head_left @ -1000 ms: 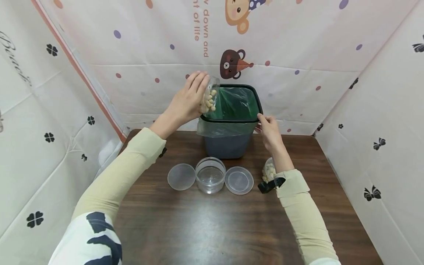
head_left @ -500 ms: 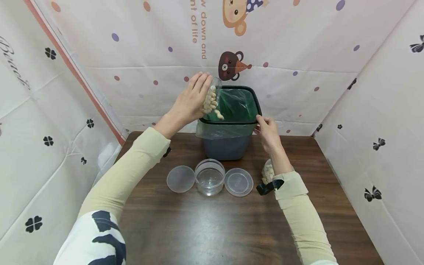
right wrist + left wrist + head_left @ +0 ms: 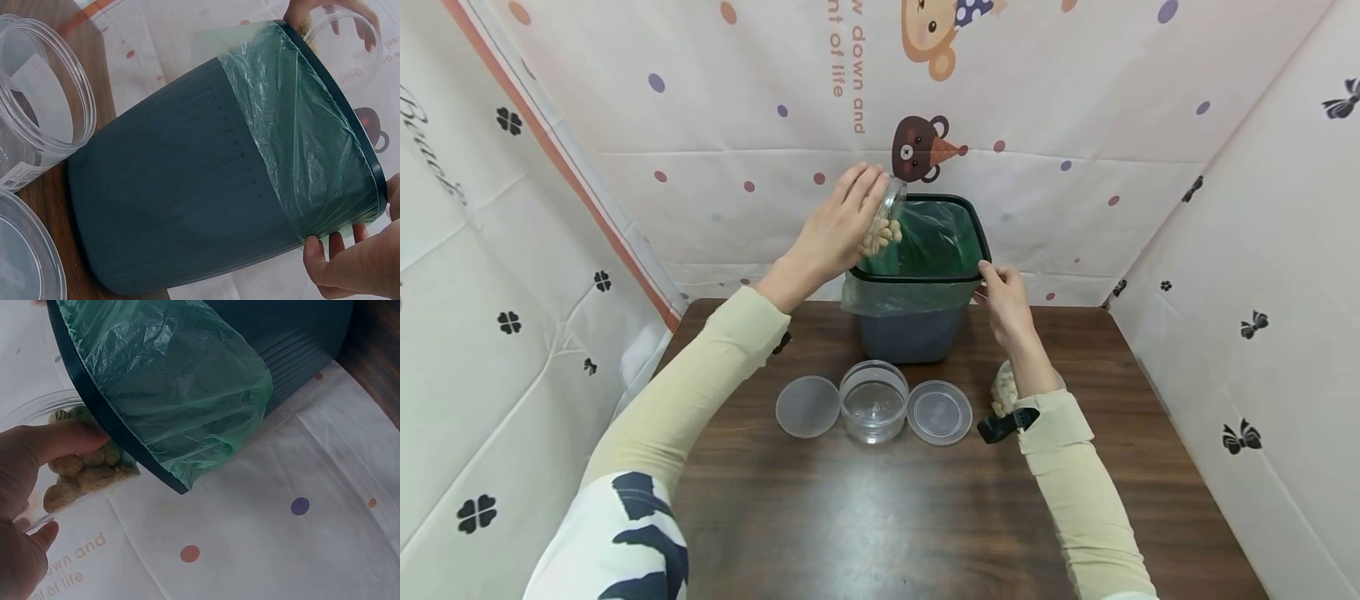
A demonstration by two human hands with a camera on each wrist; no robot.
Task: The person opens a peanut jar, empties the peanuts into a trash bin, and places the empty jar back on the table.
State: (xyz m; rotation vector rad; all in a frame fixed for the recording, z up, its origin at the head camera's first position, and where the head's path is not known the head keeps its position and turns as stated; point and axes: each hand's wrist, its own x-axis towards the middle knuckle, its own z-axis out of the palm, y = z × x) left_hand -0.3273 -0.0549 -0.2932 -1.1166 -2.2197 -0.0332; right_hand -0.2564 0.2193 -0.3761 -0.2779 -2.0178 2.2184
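Note:
My left hand [image 3: 838, 223] grips a clear plastic jar [image 3: 893, 196], tipped sideways over the left rim of a dark green-blue trash bin [image 3: 913, 337]. Peanuts in their shells [image 3: 883, 236] lie along the jar's lower side, near its mouth. In the left wrist view, more peanuts [image 3: 94, 469] show through the clear wall behind the thumb. A thin green bag [image 3: 300, 125] lines the bin and folds down outside its rim. At the bin's right front corner, my right hand [image 3: 1009, 308] holds the rim, with fingers against the folded bag in the right wrist view.
On the brown table [image 3: 865, 533], an open clear jar [image 3: 874, 402] stands between two round lids, one frosted [image 3: 808, 407] and one clear [image 3: 939, 412]. Another container of pale pieces [image 3: 1004, 389] is partly hidden behind the right wrist. A patterned cloth [image 3: 737, 208] hangs behind the bin.
My left hand has shifted slightly right, with the jar tilted further. A peanut was dropping from its mouth half a second ago, and fewer show inside now. The right hand keeps its place.

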